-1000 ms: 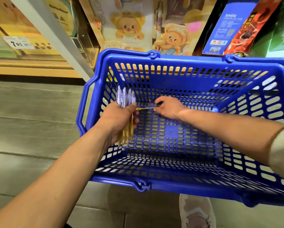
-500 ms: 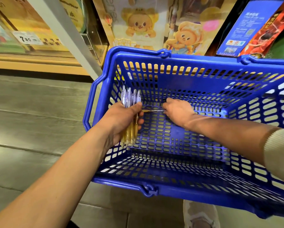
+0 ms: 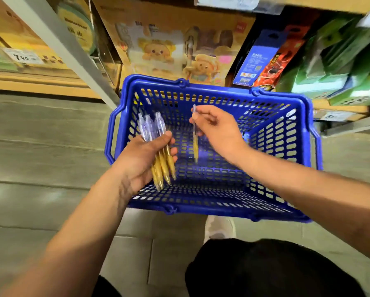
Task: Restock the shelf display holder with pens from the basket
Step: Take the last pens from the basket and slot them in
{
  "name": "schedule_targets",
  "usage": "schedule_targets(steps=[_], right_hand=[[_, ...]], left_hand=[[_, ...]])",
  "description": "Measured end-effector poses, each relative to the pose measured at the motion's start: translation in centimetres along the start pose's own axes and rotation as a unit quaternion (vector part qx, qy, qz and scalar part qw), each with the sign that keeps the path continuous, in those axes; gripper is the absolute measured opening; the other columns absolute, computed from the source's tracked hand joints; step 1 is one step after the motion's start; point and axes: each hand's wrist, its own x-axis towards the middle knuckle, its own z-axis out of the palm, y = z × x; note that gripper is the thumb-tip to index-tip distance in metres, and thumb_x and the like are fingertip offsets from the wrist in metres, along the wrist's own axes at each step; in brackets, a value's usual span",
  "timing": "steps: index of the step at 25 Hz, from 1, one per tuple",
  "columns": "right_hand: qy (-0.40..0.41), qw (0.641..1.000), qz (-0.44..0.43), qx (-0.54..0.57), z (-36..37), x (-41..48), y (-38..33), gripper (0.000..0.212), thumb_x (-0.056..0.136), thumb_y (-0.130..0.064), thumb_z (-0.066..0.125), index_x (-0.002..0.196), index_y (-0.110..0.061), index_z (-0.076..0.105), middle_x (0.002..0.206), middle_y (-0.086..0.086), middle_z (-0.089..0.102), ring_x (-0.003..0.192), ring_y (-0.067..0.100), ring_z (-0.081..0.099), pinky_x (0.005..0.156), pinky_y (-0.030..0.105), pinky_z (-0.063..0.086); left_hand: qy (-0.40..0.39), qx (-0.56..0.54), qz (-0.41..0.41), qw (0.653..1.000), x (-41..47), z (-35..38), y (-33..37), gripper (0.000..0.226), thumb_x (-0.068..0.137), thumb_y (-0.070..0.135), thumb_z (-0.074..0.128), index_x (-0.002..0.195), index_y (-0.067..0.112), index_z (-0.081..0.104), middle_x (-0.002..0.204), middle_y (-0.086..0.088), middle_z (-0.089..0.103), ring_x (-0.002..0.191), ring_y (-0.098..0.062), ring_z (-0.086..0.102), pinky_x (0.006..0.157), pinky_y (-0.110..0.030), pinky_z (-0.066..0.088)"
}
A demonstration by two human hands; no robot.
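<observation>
1. Shelf (image 3: 36, 81): boxes and packs stand on it behind the basket. I can't tell which piece is the display holder, and no pen is in or near one. Judgement: the restocking itself hasn't started.
2. Basket (image 3: 218, 89): blue slotted plastic, low in front of the shelf. No loose pen shows on its floor, so the pickup stage looks about done.
3. Left hand (image 3: 141, 161): over the basket's left side, fingers and thumb wrapped round the bundle.
4. Right hand (image 3: 220, 129): over the basket's middle, pinching one pen near its top end.
5. Bundle of pens (image 3: 164, 166): several, lined up side by side, with clear purple-tinted tops, yellow grips and tips pointing down.
6. Single pen (image 3: 195, 146): same type, hanging roughly upright with its tip down. It is near the bundle but not touching it, and is slightly blurred. Left to do: merge it into the bundle, then load everything into the holder.
</observation>
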Motion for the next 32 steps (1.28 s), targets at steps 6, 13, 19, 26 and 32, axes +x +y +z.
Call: schedule_targets(steps=[6, 13, 19, 26, 32], right_hand=[[-0.002, 0.989, 0.127, 0.071, -0.9, -10.6, -16.3, 0.014, 0.095, -0.032, 0.069, 0.095, -0.018, 0.074, 0.085, -0.005, 0.077, 0.068, 0.002, 0.065, 0.057, 0.016, 0.048], [0.026, 0.979, 0.171, 0.109, -0.5, -23.2, -39.0, 0.021, 0.095, -0.040, 0.066, 0.088, -0.020, 0.069, 0.083, -0.004, 0.076, 0.070, 0.011, 0.073, 0.050, 0.015, 0.046], [0.003, 0.979, 0.140, 0.147, 0.1, -32.8, -53.0, 0.004, 0.098, -0.018, 0.065, 0.099, -0.016, 0.068, 0.079, -0.009, 0.073, 0.075, 0.007, 0.071, 0.067, 0.017, 0.054], [0.022, 0.979, 0.089, 0.182, -1.9, -41.9, -61.3, 0.008, 0.095, -0.023, 0.069, 0.092, -0.016, 0.072, 0.076, 0.000, 0.069, 0.080, 0.015, 0.069, 0.072, 0.024, 0.055], [0.017, 0.984, 0.064, 0.167, -7.2, -45.9, -65.2, 0.014, 0.094, -0.026, 0.070, 0.096, -0.013, 0.073, 0.083, 0.006, 0.072, 0.077, 0.018, 0.066, 0.073, 0.030, 0.052]], left_hand=[[0.006, -0.009, -0.020, 1.000, -14.4, 4.5, 7.0, 0.015, 0.099, 0.013, 0.062, 0.111, 0.004, 0.065, 0.086, -0.005, 0.072, 0.071, -0.016, 0.070, 0.076, -0.036, 0.061], [-0.002, 0.007, -0.019, 1.000, -35.7, 9.3, 19.5, 0.018, 0.099, 0.012, 0.063, 0.114, 0.002, 0.065, 0.082, -0.005, 0.073, 0.070, -0.016, 0.070, 0.075, -0.034, 0.062], [-0.036, 0.036, 0.013, 0.999, -50.8, 11.2, 25.1, 0.025, 0.099, 0.013, 0.064, 0.120, 0.001, 0.063, 0.091, -0.010, 0.067, 0.075, -0.018, 0.070, 0.075, -0.036, 0.063], [-0.070, 0.062, 0.050, 0.994, -62.2, 13.2, 26.0, 0.024, 0.099, 0.017, 0.064, 0.117, 0.002, 0.066, 0.094, -0.013, 0.072, 0.082, -0.022, 0.072, 0.086, -0.044, 0.062], [-0.088, 0.099, 0.104, 0.986, -66.6, 18.7, 26.6, 0.023, 0.099, 0.018, 0.065, 0.117, 0.004, 0.066, 0.096, -0.013, 0.076, 0.081, -0.022, 0.073, 0.077, -0.039, 0.062]])
